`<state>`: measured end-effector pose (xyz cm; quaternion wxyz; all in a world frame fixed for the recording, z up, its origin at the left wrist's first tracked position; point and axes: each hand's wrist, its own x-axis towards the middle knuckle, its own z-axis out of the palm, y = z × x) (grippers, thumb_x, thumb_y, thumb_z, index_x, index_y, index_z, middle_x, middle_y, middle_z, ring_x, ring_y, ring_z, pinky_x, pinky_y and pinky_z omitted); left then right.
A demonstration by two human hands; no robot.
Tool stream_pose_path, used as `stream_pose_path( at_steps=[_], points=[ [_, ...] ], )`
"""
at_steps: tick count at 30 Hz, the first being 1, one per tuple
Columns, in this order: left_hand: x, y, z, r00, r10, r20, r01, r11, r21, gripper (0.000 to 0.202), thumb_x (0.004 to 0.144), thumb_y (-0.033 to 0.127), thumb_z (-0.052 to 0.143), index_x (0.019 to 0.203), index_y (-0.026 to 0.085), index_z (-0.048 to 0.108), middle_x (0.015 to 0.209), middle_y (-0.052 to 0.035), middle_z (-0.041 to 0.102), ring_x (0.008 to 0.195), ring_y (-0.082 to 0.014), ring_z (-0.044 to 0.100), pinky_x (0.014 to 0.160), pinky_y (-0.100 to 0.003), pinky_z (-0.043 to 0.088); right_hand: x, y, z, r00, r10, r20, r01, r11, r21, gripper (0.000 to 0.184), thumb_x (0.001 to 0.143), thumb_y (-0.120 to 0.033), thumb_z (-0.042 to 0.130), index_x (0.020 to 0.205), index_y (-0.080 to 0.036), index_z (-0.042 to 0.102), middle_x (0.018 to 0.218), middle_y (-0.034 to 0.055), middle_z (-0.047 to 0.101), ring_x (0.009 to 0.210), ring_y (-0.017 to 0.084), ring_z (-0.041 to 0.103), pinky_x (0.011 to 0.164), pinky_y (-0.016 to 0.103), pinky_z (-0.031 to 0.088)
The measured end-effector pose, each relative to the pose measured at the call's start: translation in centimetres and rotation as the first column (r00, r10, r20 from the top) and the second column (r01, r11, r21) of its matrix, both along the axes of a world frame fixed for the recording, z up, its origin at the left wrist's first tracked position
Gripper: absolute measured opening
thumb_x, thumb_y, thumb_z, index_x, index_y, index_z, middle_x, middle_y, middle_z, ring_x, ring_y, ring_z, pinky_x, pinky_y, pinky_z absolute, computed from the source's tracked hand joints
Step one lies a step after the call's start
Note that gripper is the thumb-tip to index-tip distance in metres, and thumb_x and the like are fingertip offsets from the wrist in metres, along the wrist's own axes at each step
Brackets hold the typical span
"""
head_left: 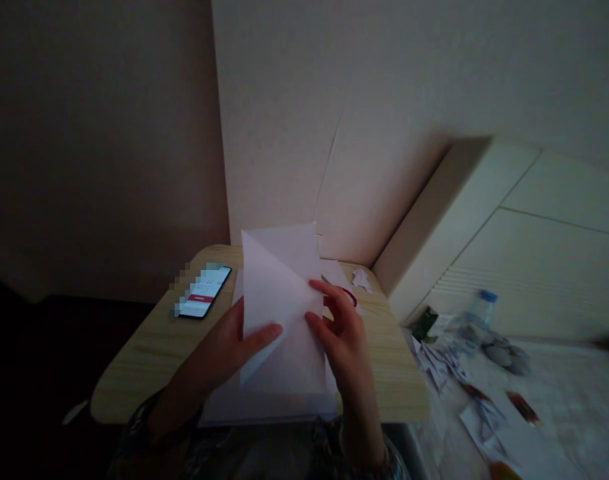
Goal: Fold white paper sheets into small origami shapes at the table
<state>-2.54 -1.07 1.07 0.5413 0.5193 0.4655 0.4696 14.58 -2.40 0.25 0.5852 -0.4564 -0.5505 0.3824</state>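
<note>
A white sheet of paper (284,267) is raised above the small table, with one side folded over as a triangular flap that points right. My left hand (239,347) grips its left edge, thumb flat on the front and the other fingers hidden behind. At the right edge, my right hand (341,320) has thumb and forefinger tips at the flap's point, its remaining fingers curled. More white paper (274,408) lies underneath on the table. Partly hidden behind my right hand are scissors with a red handle (353,295).
A lit phone (204,292) rests on the left of the wooden table (144,367). Paper scraps (361,280) are at its back right corner. Right of the table, a blue-capped bottle (484,307) and crumpled paper pieces (437,363) lie on a pale surface. A wall stands behind.
</note>
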Motion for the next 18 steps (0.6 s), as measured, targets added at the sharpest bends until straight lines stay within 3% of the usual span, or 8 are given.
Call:
stream_pose_path(
  at_steps=[4,8,18],
  points=[
    [-0.02,-0.27,-0.18,0.989,-0.141,-0.038,0.136,0.985,-0.102,0.033,0.065,0.034,0.073,0.094,0.019,0.068,0.095,-0.0068,0.075,0.084,-0.0262,0.069,0.069,-0.033,0.055,-0.02,-0.08,0.05,0.997,-0.003,-0.078,0.004,1.0,0.011,0.041,0.078,-0.016,0.063,0.115,-0.033,0.059,0.124,0.0016,0.057,0.107,0.018,0.055,0.08,0.028,0.054],
    [-0.07,-0.09,-0.02,0.986,-0.164,-0.03,0.16,0.98,-0.115,0.032,0.063,0.034,0.074,0.09,0.018,0.07,0.088,-0.0061,0.076,0.076,-0.0251,0.069,0.063,-0.032,0.055,0.04,-0.28,0.1,0.992,-0.035,-0.123,0.036,0.999,0.003,0.044,0.078,-0.018,0.064,0.118,-0.033,0.057,0.128,0.0023,0.056,0.108,0.019,0.057,0.083,0.03,0.054],
    [-0.67,-0.35,0.66,0.982,-0.187,-0.013,0.181,0.964,-0.193,0.04,0.062,0.034,0.077,0.096,0.016,0.066,0.085,-0.0041,0.075,0.076,-0.0233,0.069,0.064,-0.03,0.054,-0.2,-0.41,0.54,0.993,-0.016,-0.116,0.024,0.997,0.068,0.044,0.082,-0.018,0.062,0.121,-0.034,0.053,0.13,0.0022,0.056,0.104,0.018,0.06,0.081,0.028,0.055]
  ],
)
